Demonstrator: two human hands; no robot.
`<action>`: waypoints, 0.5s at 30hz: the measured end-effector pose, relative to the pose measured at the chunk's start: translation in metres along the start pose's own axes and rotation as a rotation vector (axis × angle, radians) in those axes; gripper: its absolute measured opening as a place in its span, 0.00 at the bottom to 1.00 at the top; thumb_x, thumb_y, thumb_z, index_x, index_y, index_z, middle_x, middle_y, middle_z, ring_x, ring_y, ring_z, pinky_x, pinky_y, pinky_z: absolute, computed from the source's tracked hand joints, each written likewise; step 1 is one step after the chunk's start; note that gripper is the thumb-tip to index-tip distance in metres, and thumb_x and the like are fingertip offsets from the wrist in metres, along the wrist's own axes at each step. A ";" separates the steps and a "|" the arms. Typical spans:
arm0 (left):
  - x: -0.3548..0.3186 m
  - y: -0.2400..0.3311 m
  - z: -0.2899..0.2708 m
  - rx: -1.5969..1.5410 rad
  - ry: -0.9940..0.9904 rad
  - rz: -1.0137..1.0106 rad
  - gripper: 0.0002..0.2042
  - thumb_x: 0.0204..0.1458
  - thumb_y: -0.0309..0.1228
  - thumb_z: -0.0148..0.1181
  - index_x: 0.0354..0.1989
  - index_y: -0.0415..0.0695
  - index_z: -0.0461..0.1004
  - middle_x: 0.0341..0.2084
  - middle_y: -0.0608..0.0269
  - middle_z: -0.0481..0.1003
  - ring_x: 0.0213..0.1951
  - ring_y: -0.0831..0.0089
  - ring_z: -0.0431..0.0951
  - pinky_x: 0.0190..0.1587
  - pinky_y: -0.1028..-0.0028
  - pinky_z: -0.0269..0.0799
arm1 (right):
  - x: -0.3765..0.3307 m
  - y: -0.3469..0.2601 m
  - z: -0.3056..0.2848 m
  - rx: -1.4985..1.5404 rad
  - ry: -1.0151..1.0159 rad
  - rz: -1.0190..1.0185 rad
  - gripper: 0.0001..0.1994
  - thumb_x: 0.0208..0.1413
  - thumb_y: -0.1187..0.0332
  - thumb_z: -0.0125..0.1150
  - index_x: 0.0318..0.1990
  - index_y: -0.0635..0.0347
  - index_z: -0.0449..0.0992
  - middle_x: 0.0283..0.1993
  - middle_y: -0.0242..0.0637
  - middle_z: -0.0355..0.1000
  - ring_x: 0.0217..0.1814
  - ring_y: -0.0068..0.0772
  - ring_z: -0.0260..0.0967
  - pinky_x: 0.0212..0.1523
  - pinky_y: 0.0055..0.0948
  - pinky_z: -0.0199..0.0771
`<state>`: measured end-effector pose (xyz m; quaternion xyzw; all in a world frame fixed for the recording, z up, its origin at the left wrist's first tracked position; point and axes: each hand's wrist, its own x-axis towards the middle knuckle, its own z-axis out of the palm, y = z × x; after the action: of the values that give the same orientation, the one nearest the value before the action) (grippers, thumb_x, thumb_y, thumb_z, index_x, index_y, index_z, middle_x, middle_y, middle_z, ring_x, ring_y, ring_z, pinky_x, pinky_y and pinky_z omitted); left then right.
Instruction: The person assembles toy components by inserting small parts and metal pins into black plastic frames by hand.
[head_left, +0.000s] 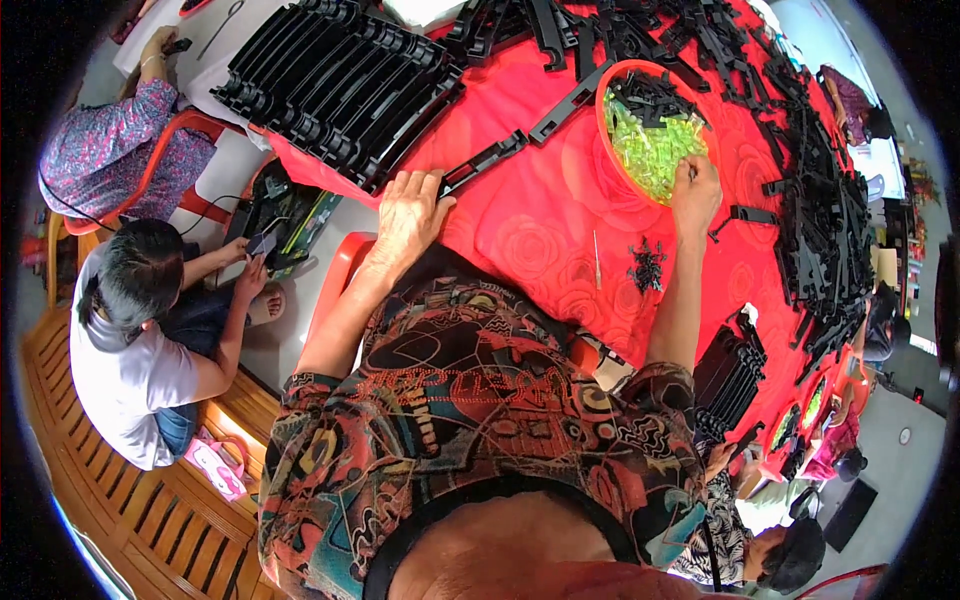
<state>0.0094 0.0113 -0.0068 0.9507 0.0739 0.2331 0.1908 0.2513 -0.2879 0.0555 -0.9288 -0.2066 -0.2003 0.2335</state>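
Observation:
My left hand (412, 215) is closed on the near end of a long black plastic strip (485, 163), beside a stack of black strips (335, 95). The strip points away from me to the right, toward another black strip (570, 103). My right hand (697, 195) is at the near right rim of an orange-red oval basket (607, 140). Its fingers are pinched together over small clear yellow-green plastic pieces (645, 150); what they hold, if anything, is hidden. Small black parts (655, 100) fill the basket's far side.
A red cloth (520, 230) covers the table. On it lie a thin stick (598, 260), a small heap of black bits (647, 266) and a big pile of black strips (825, 220). Co-workers sit left, one on a wooden bench (130, 490), and right; black strips (730, 375) stand near my right.

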 end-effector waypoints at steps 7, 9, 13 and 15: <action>0.005 0.003 0.007 -0.015 -0.015 0.017 0.18 0.43 0.33 0.62 0.42 0.40 0.71 0.35 0.58 0.72 0.38 0.59 0.71 0.39 0.62 0.67 | 0.035 0.023 0.043 -0.260 -0.015 -0.076 0.05 0.47 0.69 0.55 0.32 0.58 0.74 0.31 0.50 0.71 0.34 0.54 0.70 0.33 0.48 0.70; 0.006 0.003 0.007 -0.035 -0.019 0.034 0.17 0.42 0.33 0.62 0.42 0.41 0.70 0.34 0.58 0.72 0.38 0.59 0.70 0.40 0.62 0.66 | 0.039 0.040 0.051 -0.292 -0.036 -0.110 0.05 0.47 0.68 0.55 0.32 0.56 0.74 0.31 0.51 0.71 0.33 0.55 0.70 0.33 0.49 0.70; 0.002 0.004 0.003 -0.002 -0.063 0.005 0.18 0.42 0.33 0.61 0.43 0.42 0.70 0.34 0.59 0.71 0.39 0.59 0.69 0.42 0.62 0.65 | 0.043 0.035 0.047 -0.317 -0.053 -0.116 0.05 0.47 0.68 0.55 0.31 0.56 0.74 0.31 0.52 0.70 0.32 0.57 0.70 0.32 0.51 0.70; -0.001 0.003 0.002 0.026 -0.081 0.000 0.19 0.45 0.35 0.61 0.46 0.42 0.70 0.36 0.59 0.72 0.39 0.60 0.69 0.42 0.65 0.64 | 0.041 0.026 0.043 -0.327 -0.075 -0.103 0.05 0.47 0.68 0.55 0.31 0.57 0.73 0.31 0.52 0.70 0.32 0.57 0.70 0.32 0.51 0.70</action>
<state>0.0094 0.0075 -0.0076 0.9618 0.0692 0.1933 0.1813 0.3098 -0.2749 0.0313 -0.9494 -0.2274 -0.2079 0.0609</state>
